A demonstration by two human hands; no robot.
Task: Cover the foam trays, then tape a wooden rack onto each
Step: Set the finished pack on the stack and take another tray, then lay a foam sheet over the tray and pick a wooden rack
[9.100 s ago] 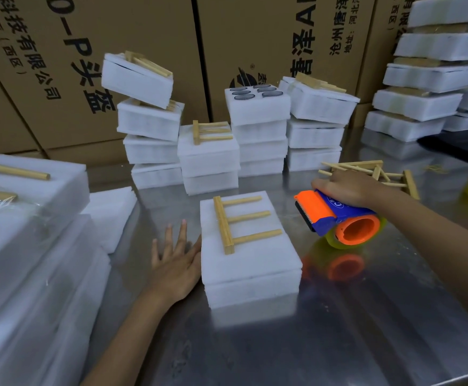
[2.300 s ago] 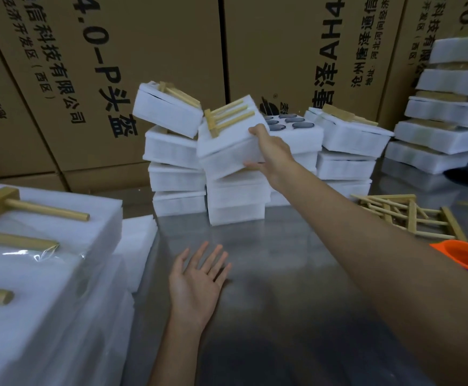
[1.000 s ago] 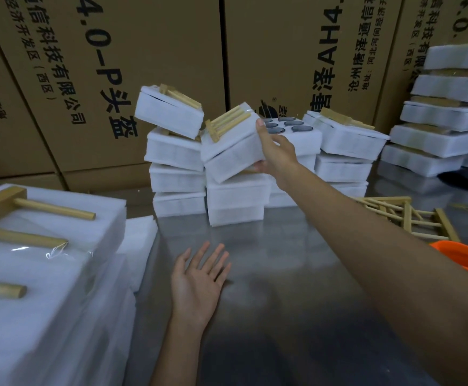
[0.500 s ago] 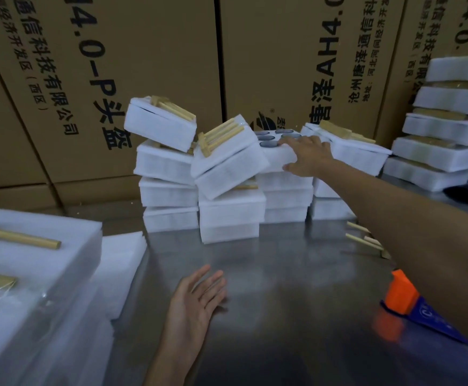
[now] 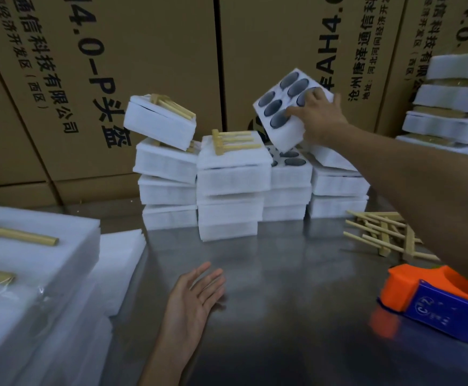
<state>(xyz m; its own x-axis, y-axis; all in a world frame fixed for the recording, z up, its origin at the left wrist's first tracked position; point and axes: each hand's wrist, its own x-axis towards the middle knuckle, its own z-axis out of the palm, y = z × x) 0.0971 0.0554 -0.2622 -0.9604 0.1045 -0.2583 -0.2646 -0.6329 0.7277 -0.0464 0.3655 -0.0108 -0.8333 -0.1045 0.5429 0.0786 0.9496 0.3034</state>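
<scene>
Steel tabletop (image 5: 296, 288) far edge: racked foam stacks (image 5: 231, 174) done; right hand (image 5: 320, 118) grips uncovered foam tray (image 5: 285, 110); left hand (image 5: 196, 299) splayed, empty.

— What's standing behind the table?

— Big brown cardboard boxes (image 5: 149, 65) are lining the whole back, side by side, rising past the top of view. Black Chinese print and large letters are running sideways across them.

— And the table itself?

— A metal table (image 5: 296, 288), dull silver, is stretching out toward the boxes. Its surface is throwing back blurred reflections of whatever is sitting on it.

— How's the light?

— Dim and soft; the near edge of the table is falling into shadow.
</scene>
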